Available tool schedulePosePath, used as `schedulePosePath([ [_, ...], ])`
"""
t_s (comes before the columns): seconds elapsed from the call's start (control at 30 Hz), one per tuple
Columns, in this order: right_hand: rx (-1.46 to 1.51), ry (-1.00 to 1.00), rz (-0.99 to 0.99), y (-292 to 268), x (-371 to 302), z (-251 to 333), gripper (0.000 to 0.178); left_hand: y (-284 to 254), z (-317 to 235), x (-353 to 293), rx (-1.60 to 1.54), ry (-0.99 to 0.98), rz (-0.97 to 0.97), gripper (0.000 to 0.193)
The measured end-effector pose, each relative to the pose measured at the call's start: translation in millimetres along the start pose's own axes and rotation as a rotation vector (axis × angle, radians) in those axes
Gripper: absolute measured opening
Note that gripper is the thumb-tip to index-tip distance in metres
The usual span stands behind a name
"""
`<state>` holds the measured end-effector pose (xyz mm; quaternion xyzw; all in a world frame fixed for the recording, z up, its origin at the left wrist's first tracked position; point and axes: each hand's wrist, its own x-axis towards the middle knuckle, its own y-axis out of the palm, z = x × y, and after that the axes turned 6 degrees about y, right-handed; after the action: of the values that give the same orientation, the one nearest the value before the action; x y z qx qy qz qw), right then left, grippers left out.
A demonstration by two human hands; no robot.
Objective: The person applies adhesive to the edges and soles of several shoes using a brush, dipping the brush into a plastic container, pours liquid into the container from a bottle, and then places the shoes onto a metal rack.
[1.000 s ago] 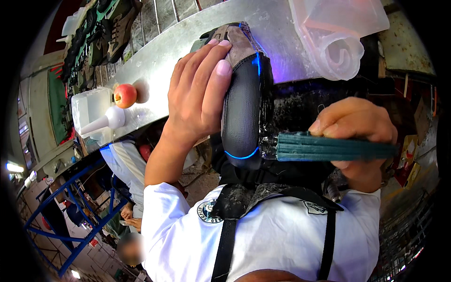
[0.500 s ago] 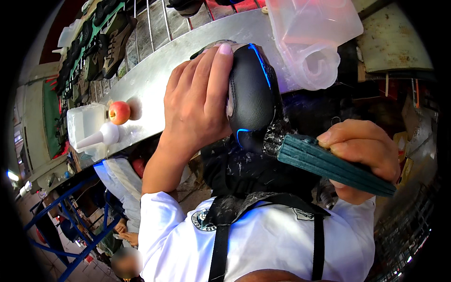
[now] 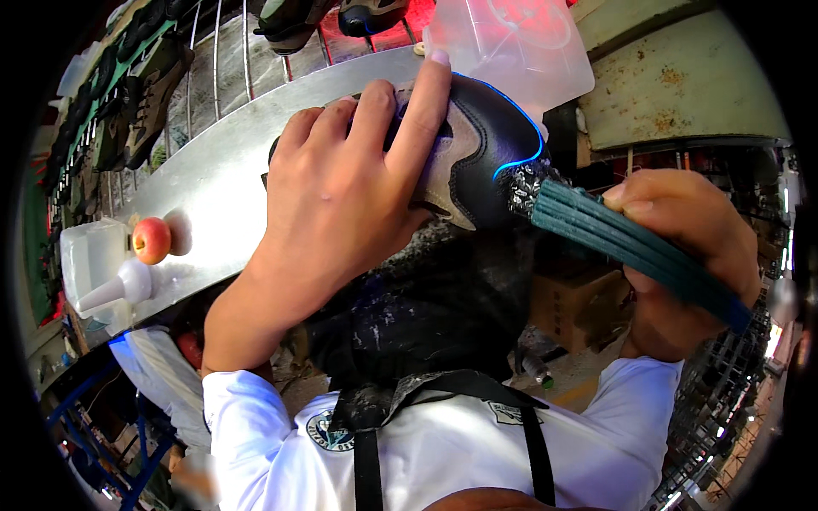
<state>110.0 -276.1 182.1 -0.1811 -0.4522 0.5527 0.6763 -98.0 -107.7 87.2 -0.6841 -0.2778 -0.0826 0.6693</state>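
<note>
Desk (image 3: 226, 179) of bare grey metal curves from nine o'clock round to twelve, twelve being the top of the view. At six o'clock spreads a white shirt (image 3: 452, 447), crossed by dark straps. A translucent plastic container (image 3: 511, 55) stands at one o'clock, beyond the shoe. The left hand (image 3: 341, 187), between ten and eleven, lies with fingers spread over the shoe (image 3: 490, 157), gripping it; the shoe, black with a grey-brown panel and a bright blue line, sits between one and two. Near three o'clock, the right hand (image 3: 699, 213) is closed round a green ridged brush (image 3: 622, 234), whose dark, whitish-flecked bristles touch the shoe's four o'clock side. Toward nine lie a white cone-shaped spout (image 3: 128, 285) and, just above it, a red-and-yellow apple (image 3: 152, 240). Printing shows on the shirt: at seven, a round badge (image 3: 331, 432) ringed with small lettering; at five, an angular patch (image 3: 517, 414) whose tiny marks are too small to read.
</note>
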Motion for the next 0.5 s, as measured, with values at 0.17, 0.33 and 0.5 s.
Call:
schedulePosePath([
  [0.17,-0.094,-0.090,0.136,-18,30,0,0.035,-6,-1,7,0.023,-0.056,0.117,0.099],
  [0.33,0.016,-0.076,0.189,-23,51,-5,0.034,-18,-4,7,-0.021,-0.134,0.213,0.097],
  [0.5,-0.118,-0.262,0.422,-42,83,-14,0.028,-30,-5,10,-0.033,-0.179,0.292,0.096],
])
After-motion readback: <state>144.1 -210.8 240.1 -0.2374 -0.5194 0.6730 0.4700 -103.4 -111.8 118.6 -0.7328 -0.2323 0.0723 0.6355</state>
